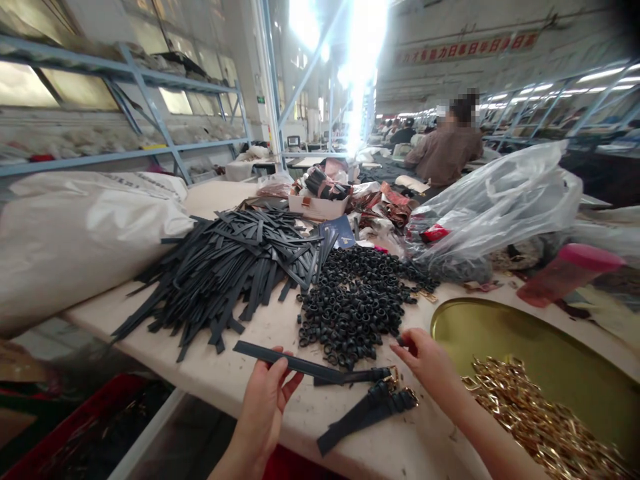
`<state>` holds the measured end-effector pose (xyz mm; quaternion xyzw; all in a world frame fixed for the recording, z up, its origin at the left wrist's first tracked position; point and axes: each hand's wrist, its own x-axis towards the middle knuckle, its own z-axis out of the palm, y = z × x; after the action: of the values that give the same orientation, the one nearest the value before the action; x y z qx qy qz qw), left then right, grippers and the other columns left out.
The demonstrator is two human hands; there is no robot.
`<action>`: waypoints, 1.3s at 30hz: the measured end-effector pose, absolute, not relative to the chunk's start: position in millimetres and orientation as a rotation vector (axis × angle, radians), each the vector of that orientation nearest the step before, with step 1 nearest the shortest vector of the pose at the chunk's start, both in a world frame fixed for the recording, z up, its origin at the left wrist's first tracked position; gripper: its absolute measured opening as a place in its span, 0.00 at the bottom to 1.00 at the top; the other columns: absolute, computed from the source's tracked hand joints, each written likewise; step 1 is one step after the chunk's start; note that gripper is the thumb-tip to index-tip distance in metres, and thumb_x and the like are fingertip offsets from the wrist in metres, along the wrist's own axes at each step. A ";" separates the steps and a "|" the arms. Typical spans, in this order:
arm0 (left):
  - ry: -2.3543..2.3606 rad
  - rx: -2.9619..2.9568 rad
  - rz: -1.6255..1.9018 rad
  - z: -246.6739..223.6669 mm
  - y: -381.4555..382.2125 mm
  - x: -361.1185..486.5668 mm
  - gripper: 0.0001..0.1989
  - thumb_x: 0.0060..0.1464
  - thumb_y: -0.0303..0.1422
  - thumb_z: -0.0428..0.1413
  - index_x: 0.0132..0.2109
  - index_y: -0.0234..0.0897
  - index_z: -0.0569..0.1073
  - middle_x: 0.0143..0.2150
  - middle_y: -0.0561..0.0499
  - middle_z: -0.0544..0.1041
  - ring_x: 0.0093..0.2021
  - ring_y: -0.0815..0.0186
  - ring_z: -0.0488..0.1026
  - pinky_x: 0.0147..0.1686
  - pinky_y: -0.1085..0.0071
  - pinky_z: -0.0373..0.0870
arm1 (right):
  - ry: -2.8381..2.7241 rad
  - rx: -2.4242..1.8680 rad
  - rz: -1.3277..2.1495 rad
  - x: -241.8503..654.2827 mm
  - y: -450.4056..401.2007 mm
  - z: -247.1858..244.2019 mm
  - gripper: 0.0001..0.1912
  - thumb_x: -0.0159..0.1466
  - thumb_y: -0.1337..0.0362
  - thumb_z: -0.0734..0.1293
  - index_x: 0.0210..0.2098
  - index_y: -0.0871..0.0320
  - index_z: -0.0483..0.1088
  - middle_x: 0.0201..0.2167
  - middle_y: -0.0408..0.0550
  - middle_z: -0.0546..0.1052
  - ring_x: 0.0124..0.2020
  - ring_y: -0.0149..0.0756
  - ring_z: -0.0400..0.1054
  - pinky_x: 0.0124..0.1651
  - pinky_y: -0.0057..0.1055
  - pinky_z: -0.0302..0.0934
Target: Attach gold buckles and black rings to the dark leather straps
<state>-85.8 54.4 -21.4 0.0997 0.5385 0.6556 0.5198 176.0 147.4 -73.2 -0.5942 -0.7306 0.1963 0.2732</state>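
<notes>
Your left hand (273,387), low and just left of centre in the frame, grips a flat dark strip (290,362) between thumb and fingers, its long stitched-looking face slanting down toward the right. Your right hand (423,360), right of centre, has its thumb and fingertips drawn together on what looks like a small black loop (401,341), though it is too small to be certain. The near edge of the pale table (200,370) slants from the left side down to the bottom centre, below the strip pile and past your left wrist. Bare tabletop lies between the strip pile (225,267) and your left hand, and another open patch sits between the buckled straps (370,407) and the tray at right. Those straps lie between your hands, smooth and dark with shiny gold buckles. Above them, at centre, curled black rings (355,300) form a dense, knobbly heap; the strips left of it lie long, flat and crisscrossed. At lower right, glossy gold metal pieces (540,413) heap in a smooth, round-rimmed, gold-coloured tray (465,327). Crinkled clear plastic (500,200) and a pink-lidded container (565,273) stand beyond it.
</notes>
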 end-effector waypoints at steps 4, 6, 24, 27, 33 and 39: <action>1.229 0.271 1.534 -18.0 46.5 -75.0 0.06 0.53 0.21 0.49 0.37 0.35 0.66 0.34 0.52 0.70 0.33 0.71 0.70 0.34 0.70 0.74 | -1.572 -1.382 1.183 157.5 98.8 -56.7 0.13 0.56 0.53 0.63 0.24 0.56 0.62 0.17 0.36 0.61 0.19 0.29 0.56 0.22 0.26 0.52; 1.194 0.303 1.553 -14.6 41.7 -67.5 0.06 0.51 0.23 0.51 0.37 0.36 0.66 0.34 0.53 0.70 0.34 0.71 0.70 0.35 0.70 0.74 | -1.312 -1.260 1.434 140.2 73.0 -52.1 0.14 0.55 0.51 0.64 0.27 0.57 0.64 0.16 0.36 0.63 0.19 0.28 0.57 0.22 0.26 0.53; 1.141 1.264 1.141 -12.1 -36.4 -21.1 0.05 0.44 0.30 0.57 0.27 0.43 0.78 0.34 0.47 0.72 0.30 0.64 0.68 0.30 0.73 0.66 | -0.500 -1.018 1.700 132.3 21.8 -35.1 0.13 0.48 0.61 0.73 0.28 0.59 0.66 0.21 0.37 0.71 0.20 0.22 0.65 0.26 0.21 0.63; 1.126 1.308 1.174 -12.4 -35.7 -22.0 0.05 0.44 0.32 0.58 0.26 0.42 0.79 0.36 0.45 0.72 0.34 0.63 0.69 0.35 0.72 0.66 | -0.608 -1.081 1.594 131.6 22.1 -40.0 0.14 0.48 0.60 0.73 0.25 0.59 0.64 0.17 0.35 0.68 0.18 0.22 0.61 0.23 0.20 0.60; 1.031 0.582 0.883 -19.2 -24.9 -16.7 0.12 0.45 0.35 0.57 0.40 0.38 0.71 0.41 0.47 0.72 0.34 0.65 0.73 0.31 0.72 0.69 | -0.658 -1.135 1.535 129.0 23.0 -47.7 0.14 0.48 0.59 0.72 0.24 0.58 0.63 0.17 0.35 0.68 0.17 0.24 0.61 0.24 0.23 0.59; 1.006 0.526 0.683 -23.7 -6.5 -3.0 0.12 0.50 0.34 0.52 0.41 0.32 0.67 0.21 0.53 0.72 0.16 0.74 0.66 0.16 0.81 0.60 | -0.654 -1.082 1.594 127.7 22.6 -51.1 0.14 0.51 0.55 0.69 0.25 0.58 0.65 0.18 0.37 0.68 0.20 0.28 0.62 0.25 0.26 0.60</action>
<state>-3.0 -6.5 -23.7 0.2441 0.4670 0.3171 0.7886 127.7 22.6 -51.1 -0.4524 -0.2734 0.6666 0.5255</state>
